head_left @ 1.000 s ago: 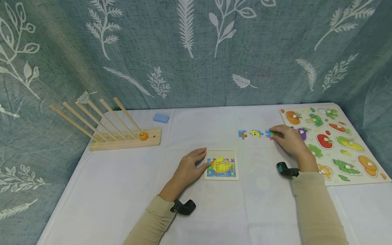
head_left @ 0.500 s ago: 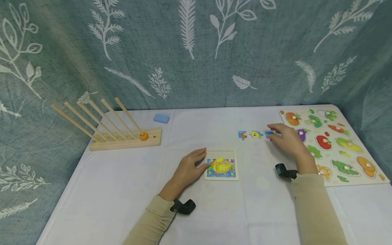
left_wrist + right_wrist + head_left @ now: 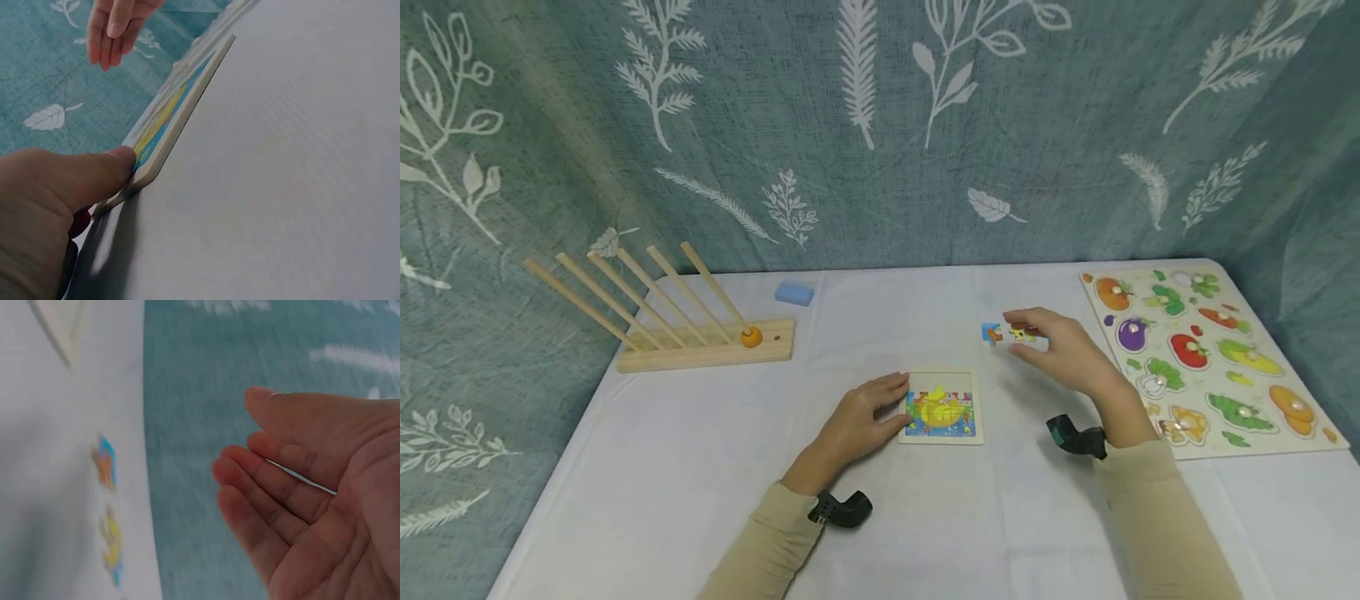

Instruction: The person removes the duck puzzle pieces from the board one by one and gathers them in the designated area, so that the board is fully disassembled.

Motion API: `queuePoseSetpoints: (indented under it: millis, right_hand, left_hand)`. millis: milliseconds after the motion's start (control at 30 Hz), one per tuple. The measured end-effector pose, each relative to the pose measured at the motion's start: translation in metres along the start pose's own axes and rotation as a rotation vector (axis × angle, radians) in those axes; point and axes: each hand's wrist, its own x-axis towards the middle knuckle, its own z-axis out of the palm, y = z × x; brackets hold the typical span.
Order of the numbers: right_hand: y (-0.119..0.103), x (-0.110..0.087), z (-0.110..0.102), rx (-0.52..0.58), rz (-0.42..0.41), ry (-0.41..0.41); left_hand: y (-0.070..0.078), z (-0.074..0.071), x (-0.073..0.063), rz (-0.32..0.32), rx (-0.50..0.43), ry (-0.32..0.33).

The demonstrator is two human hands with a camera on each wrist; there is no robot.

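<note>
My left hand (image 3: 861, 421) holds the left edge of a small jigsaw puzzle tray (image 3: 955, 382), thumb on its rim. A yellow picture on blue fills the tray's lower part; bare wood shows along the top. In the left wrist view, the thumb (image 3: 112, 165) lies over the tray's near corner. Above the table, my right hand (image 3: 1067, 354) is empty, its fingers loosely bent and apart from the thumb. Beyond its fingertips lie an orange-and-blue puzzle piece (image 3: 991, 333) and a yellow one (image 3: 1021, 335), the latter partly covered by the hand in the head view.
A vegetable peg puzzle board (image 3: 1217, 333) lies at the right. At the back left stands a wooden base (image 3: 700, 357) with several slanting dowels and an orange bead (image 3: 750, 337). A blue block (image 3: 793, 293) sits near the back edge, before a leaf-patterned curtain (image 3: 917, 192).
My right hand has let go of the rightmost puzzle piece, lifted, and moved left over the pieces, covering that one from view. The left hand has stayed at the tray.
</note>
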Motion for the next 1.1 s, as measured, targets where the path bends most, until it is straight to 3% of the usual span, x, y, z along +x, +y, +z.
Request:
queuePoseSetpoints:
  millis: [200, 500, 833, 1100]
  right_hand:
    - [-0.02, -0.001, 0.036, 0.026, -0.09, -0.114]
    - [-0.043, 0.003, 0.081, 0.078, -0.117, -0.227]
    - [-0.04, 0.005, 0.099, 0.085, -0.155, -0.212]
    - [-0.039, 0.005, 0.11, 0.008, -0.181, -0.234]
  left_hand:
    - [0.0, -0.004, -0.006, 0.027, -0.005, -0.002]
    - [-0.003, -0.004, -0.007, 0.052, 0.001, 0.007]
    - [-0.003, -0.003, -0.005, 0.046, -0.012, -0.007]
    - [-0.003, -0.005, -0.006, 0.06, -0.01, 0.005]
